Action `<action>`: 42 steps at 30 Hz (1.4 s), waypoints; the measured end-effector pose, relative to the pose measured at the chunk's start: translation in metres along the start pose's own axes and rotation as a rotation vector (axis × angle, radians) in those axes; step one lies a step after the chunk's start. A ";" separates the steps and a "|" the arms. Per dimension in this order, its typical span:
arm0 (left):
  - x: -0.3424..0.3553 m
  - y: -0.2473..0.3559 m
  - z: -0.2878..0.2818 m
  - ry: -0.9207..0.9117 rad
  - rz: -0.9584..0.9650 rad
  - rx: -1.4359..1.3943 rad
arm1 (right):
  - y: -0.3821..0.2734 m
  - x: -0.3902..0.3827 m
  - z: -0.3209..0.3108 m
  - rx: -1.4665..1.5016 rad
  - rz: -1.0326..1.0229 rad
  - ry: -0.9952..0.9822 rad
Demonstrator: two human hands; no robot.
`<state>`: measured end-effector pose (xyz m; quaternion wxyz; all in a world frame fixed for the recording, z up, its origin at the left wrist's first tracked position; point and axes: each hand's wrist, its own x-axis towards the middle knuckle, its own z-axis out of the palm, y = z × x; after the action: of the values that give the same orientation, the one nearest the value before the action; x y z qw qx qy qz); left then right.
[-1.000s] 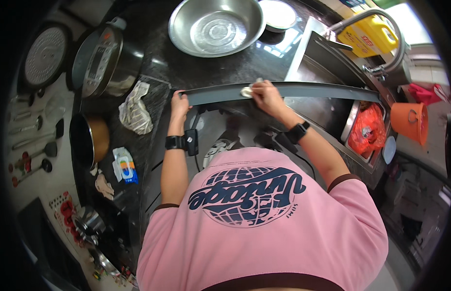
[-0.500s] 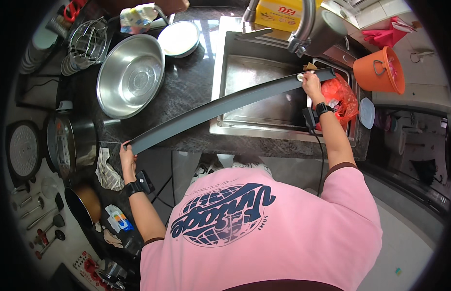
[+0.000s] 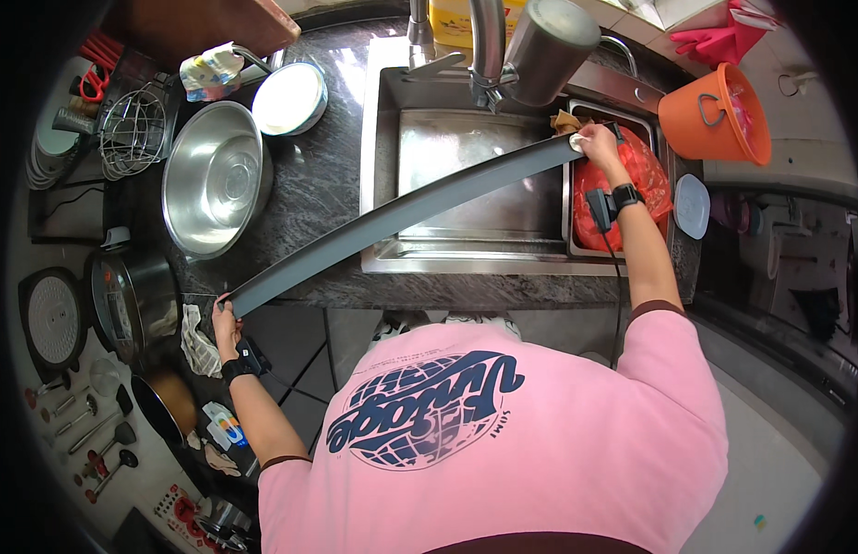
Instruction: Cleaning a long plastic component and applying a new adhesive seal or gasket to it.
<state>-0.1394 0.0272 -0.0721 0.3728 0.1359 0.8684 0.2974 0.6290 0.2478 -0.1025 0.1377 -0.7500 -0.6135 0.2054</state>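
Countertop (image 3: 311, 185), one grey strip (image 3: 401, 215), left hand (image 3: 226, 331) gripping it, right hand (image 3: 600, 148) pinching one cloth (image 3: 576, 142)

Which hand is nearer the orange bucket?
Right. The right hand is to the left of the orange bucket, near one end of the grey strip. The left hand grips the other end, across the sink from the bucket.

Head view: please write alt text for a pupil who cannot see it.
A person in a pink shirt holds a long grey strip slantwise over a steel sink, left hand on one end, right hand holding a white wad near the other.
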 end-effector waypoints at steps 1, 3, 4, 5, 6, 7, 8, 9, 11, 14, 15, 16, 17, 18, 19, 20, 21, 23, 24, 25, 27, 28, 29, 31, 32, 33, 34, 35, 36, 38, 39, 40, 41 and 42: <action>-0.001 -0.003 -0.002 -0.003 0.000 0.002 | 0.010 -0.005 -0.001 -0.001 0.003 0.000; -0.007 -0.002 -0.001 -0.081 0.009 0.076 | 0.031 -0.021 -0.013 1.168 0.162 -0.121; -0.007 -0.008 -0.003 -0.062 0.006 0.097 | 0.037 -0.033 -0.022 1.369 0.160 -0.104; -0.011 -0.011 -0.004 -0.072 -0.006 0.121 | 0.036 -0.047 -0.035 1.570 0.158 -0.081; -0.012 -0.016 -0.007 -0.075 -0.003 0.102 | 0.044 -0.057 -0.043 1.631 0.180 -0.061; -0.011 -0.020 -0.008 -0.076 -0.002 0.083 | 0.050 -0.068 -0.050 1.640 0.168 -0.025; -0.013 -0.017 -0.005 -0.088 0.002 0.088 | 0.063 -0.076 -0.056 1.630 0.162 0.008; -0.018 -0.014 -0.002 -0.054 -0.022 0.118 | 0.074 -0.085 -0.063 1.619 0.157 0.037; -0.021 -0.014 -0.001 -0.023 -0.043 0.149 | 0.093 -0.096 -0.068 1.556 0.209 0.164; -0.018 -0.017 -0.001 -0.036 -0.010 0.109 | 0.115 -0.107 -0.064 1.218 0.496 0.177; -0.018 -0.018 -0.001 -0.041 0.007 0.085 | 0.111 -0.108 -0.062 1.219 0.494 0.176; -0.018 -0.019 -0.002 -0.046 0.025 0.061 | 0.106 -0.109 -0.059 0.860 0.591 0.224; -0.020 -0.019 -0.002 -0.041 0.022 0.056 | 0.097 -0.108 -0.058 0.496 0.666 0.262; -0.020 -0.016 0.002 -0.061 0.022 0.048 | 0.108 -0.105 -0.052 0.347 0.481 0.427; -0.021 -0.012 0.007 -0.080 0.022 0.039 | 0.119 -0.103 -0.045 0.344 0.479 0.431; -0.023 -0.013 0.006 -0.070 0.007 0.017 | 0.101 -0.098 -0.034 0.523 0.477 0.454; -0.022 -0.014 0.004 -0.065 0.013 0.003 | 0.086 -0.095 -0.035 0.704 0.465 0.487; -0.017 -0.027 -0.004 -0.059 0.044 -0.042 | 0.036 -0.094 -0.009 1.035 0.484 0.229; -0.017 -0.029 -0.003 -0.065 0.053 -0.045 | -0.002 -0.095 0.001 1.048 0.608 0.134; -0.018 -0.028 0.001 -0.065 0.052 -0.060 | -0.007 -0.092 0.015 1.179 0.651 -0.017; -0.019 -0.026 0.003 -0.078 0.080 -0.064 | -0.021 -0.081 0.041 1.383 0.638 -0.154; -0.016 -0.029 0.003 -0.083 0.101 -0.068 | -0.027 -0.074 0.054 1.517 0.623 -0.144; -0.018 -0.030 0.003 -0.072 0.097 -0.085 | -0.032 -0.068 0.067 1.649 0.608 -0.141; -0.026 -0.026 0.006 -0.078 0.103 -0.070 | -0.043 -0.059 0.084 1.701 0.589 -0.082; -0.028 -0.028 0.007 -0.060 0.130 -0.081 | -0.050 -0.054 0.090 1.759 0.583 -0.009; -0.031 -0.029 0.008 -0.044 0.126 -0.096 | -0.055 -0.049 0.092 1.757 0.571 -0.031; -0.034 -0.031 0.009 -0.033 0.144 -0.075 | -0.056 -0.044 0.092 1.739 0.639 0.016; -0.034 -0.034 0.009 -0.023 0.161 -0.051 | -0.056 -0.039 0.093 1.719 0.710 0.063; -0.034 -0.037 0.009 -0.009 0.143 -0.053 | -0.055 -0.032 0.092 1.720 0.712 0.032; -0.042 -0.035 0.016 0.010 0.156 -0.060 | -0.048 -0.019 0.088 1.717 0.676 -0.017; -0.048 -0.032 0.020 0.024 0.171 -0.060 | -0.047 -0.010 0.084 1.723 0.667 -0.048; -0.044 -0.034 0.026 0.031 0.181 -0.100 | -0.044 -0.002 0.080 1.704 0.652 -0.045; -0.040 -0.039 0.030 0.083 0.201 -0.064 | -0.051 0.005 0.074 1.684 0.636 -0.058; -0.037 -0.037 0.034 0.054 0.226 -0.083 | -0.056 0.011 0.068 1.663 0.635 -0.057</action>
<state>-0.0894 -0.0049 -0.0929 0.3188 0.2093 0.8443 0.3765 0.5498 0.2670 -0.1382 0.5589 -0.5368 -0.0325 0.6313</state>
